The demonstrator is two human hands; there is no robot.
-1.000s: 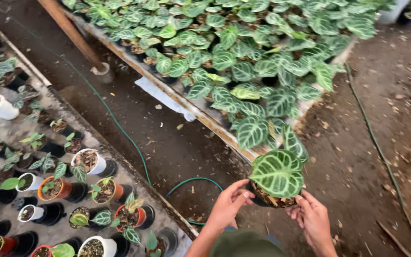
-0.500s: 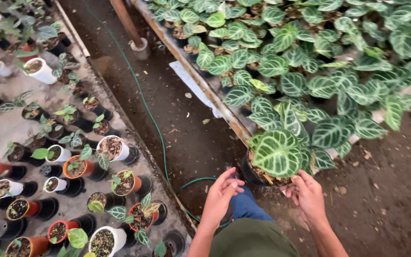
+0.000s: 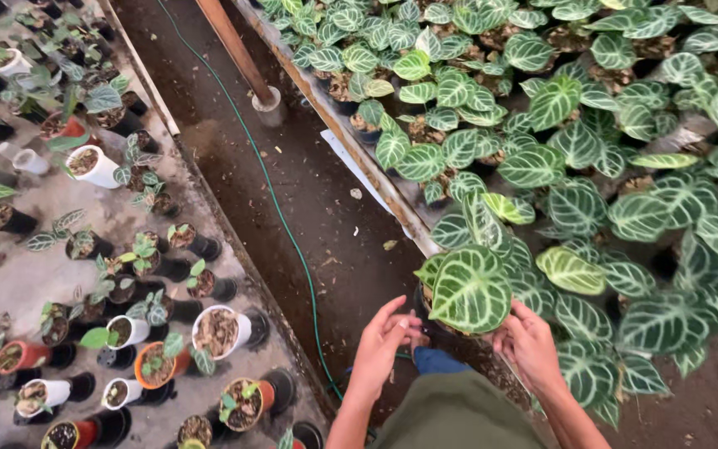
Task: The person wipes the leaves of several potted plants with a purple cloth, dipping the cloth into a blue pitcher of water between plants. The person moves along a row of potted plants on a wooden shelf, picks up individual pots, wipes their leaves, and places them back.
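Observation:
A small potted plant (image 3: 469,291) with large heart-shaped, white-veined green leaves sits low at the near corner of a bed of similar plants. My left hand (image 3: 386,341) is at the pot's left side, fingers spread and curled toward it. My right hand (image 3: 530,342) is at the pot's right side, fingers touching just under the big leaf. The pot itself is mostly hidden under the leaf. My knee in blue cloth (image 3: 437,361) and green clothing (image 3: 459,413) lie below the hands.
A wooden-edged bed (image 3: 351,137) full of veined-leaf plants fills the right. A green hose (image 3: 286,229) runs along the dirt path (image 3: 309,208). Several small pots, white, orange and black, stand on the grey surface at left (image 3: 126,333). A wooden post (image 3: 238,50) stands in a concrete base.
The view has shifted as my head moved. Both hands stay at the sides of the potted plant, which now rests lower at the bed's corner.

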